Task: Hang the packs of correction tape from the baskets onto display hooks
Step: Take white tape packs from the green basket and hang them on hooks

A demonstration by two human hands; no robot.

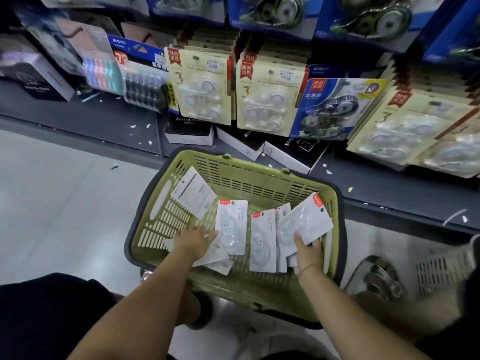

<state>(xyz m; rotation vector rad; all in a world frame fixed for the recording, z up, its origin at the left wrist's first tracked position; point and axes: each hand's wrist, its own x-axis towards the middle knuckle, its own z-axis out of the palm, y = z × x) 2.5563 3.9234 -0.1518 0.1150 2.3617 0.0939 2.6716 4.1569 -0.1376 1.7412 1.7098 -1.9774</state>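
Tip: with right hand [309, 252] pinching one correction tape pack [307, 220] and left hand [194, 241] laying straight fingers on a second pack [232, 226] in the green basket [246, 181], line up hang-holes [321, 210] before hooking.

White correction tape packs [231, 227] lie scattered and overlapping inside the green basket [259, 178]

I'm in a stationery shop: carded packs [200, 84] hang in rows above a dark shelf [78, 113], my shopping basket [233, 162] below.

A black box [189, 128] reads "Alarm clock"; cream hanging packs [202, 84] carry a large 3.
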